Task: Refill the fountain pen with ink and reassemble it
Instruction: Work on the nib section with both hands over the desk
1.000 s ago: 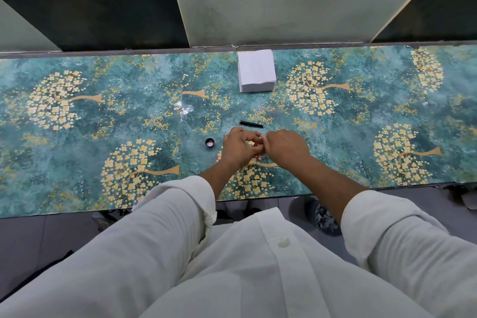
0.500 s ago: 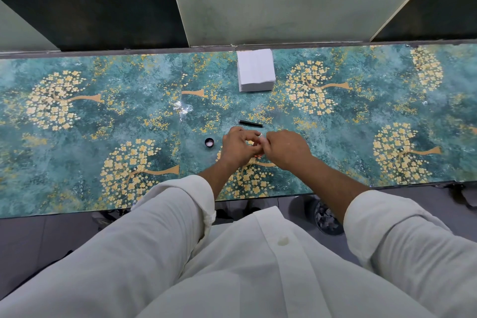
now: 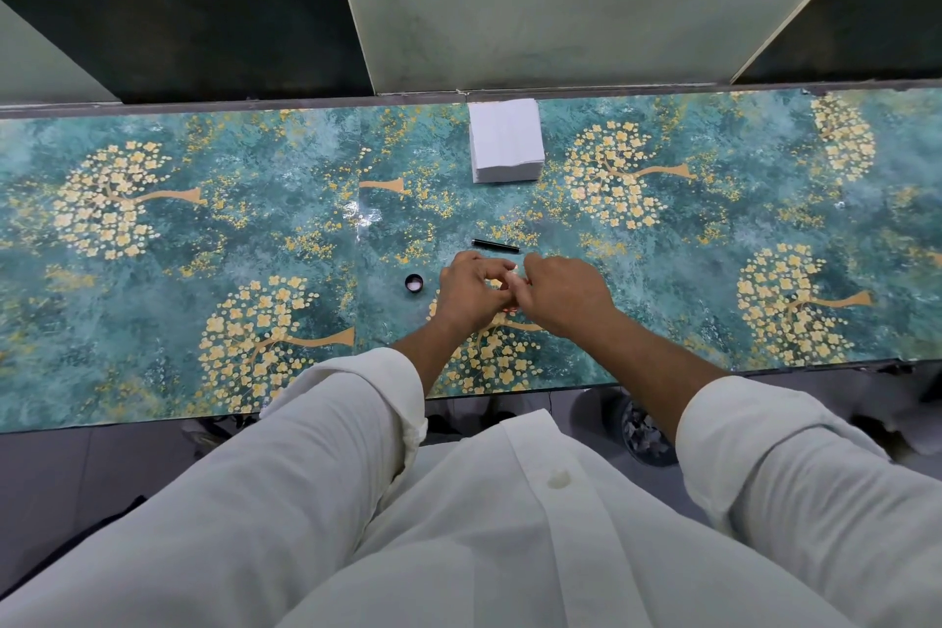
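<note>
Left hand [image 3: 471, 296] and right hand [image 3: 563, 293] touching, fingers curled together, contents hidden. Black pen part [image 3: 495, 246] just beyond fingertips, untouched.

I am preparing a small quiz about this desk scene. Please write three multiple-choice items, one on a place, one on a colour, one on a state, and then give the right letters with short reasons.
1. Where does the slim black pen part lie?
A. On the table just beyond the hands
B. On top of the paper stack
C. On the floor

2. What colour is the paper stack at the far edge of the table?
A. Red
B. White
C. Black

3. How do the left hand and the right hand stand?
A. Both flat on the table, far apart
B. One hangs at the side
C. Close together, fingers curled, fingertips meeting

Answers:
1 A: the part rests on the table past the fingertips.
2 B: the stack is plain white.
3 C: the curled fingers meet over the table; what they hold is hidden.
</note>
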